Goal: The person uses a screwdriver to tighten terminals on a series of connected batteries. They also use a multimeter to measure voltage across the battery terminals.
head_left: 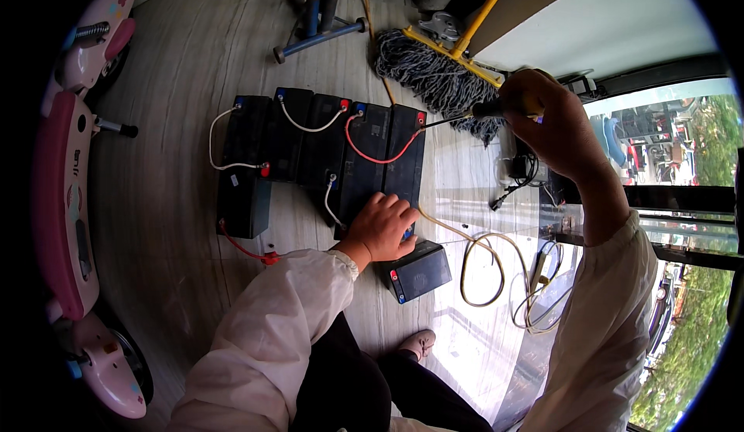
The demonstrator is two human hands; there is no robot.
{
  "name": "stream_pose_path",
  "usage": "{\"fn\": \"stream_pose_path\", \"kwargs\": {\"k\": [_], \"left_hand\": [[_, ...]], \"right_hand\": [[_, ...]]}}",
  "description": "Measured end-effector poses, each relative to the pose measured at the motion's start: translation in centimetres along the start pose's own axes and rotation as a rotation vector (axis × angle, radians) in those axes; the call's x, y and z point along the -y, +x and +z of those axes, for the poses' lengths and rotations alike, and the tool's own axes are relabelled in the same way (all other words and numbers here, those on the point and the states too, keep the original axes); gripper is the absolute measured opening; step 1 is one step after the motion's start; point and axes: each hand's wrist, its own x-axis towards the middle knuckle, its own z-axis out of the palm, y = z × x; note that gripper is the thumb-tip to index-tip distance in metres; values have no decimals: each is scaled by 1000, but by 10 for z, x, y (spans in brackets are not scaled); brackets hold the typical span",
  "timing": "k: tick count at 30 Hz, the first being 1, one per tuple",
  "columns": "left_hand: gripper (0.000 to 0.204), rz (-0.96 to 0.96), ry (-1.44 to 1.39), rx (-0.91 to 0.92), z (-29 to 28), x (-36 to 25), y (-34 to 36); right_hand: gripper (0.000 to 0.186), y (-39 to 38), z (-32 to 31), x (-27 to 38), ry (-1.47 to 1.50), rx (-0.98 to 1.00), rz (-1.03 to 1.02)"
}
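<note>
Several black batteries [403,170] lie side by side on the floor, joined by short wires at their red and blue terminals. My right hand [546,118] is closed around the handle of a screwdriver [488,109]. Its thin shaft reaches left to the red terminal [421,117] of the rightmost battery in the row. A red wire [372,157] curves from that terminal to the neighbouring battery. My left hand [381,228] rests on the near end of the batteries, fingers spread and lightly bent. Just below it sits a separate battery [418,273].
A yellow-handled mop [434,68] lies beyond the batteries, near a blue metal stand [322,37]. Looped cable [484,273] runs across the floor at right, by the glass. A pink scooter [74,192] stands at left. A loose red wire [244,250] hangs from the left battery.
</note>
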Motion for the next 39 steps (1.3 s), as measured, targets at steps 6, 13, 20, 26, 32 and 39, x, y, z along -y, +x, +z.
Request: {"fn": "stream_pose_path", "kwargs": {"k": [6,13,20,26,32,39], "left_hand": [[30,-1,-2,2,0,0,-1],[29,9,2,-11,1,-1,0],[29,19,-1,-35,0,0,0],[27,26,9,-40,0,-3,2],[25,37,11,-58,-1,-3,2],[24,29,29,-37,1,-3,2]], "right_hand": [[28,-8,2,1,63,-153,442],[38,-27,1,-17,42,-235,569],[26,-54,-5,-20,218,-188,549],[20,-69,-5,-6,330,-177,255],[28,-78,-10,16,269,-173,38],[19,-88,-5,15,276,-345,287]]}}
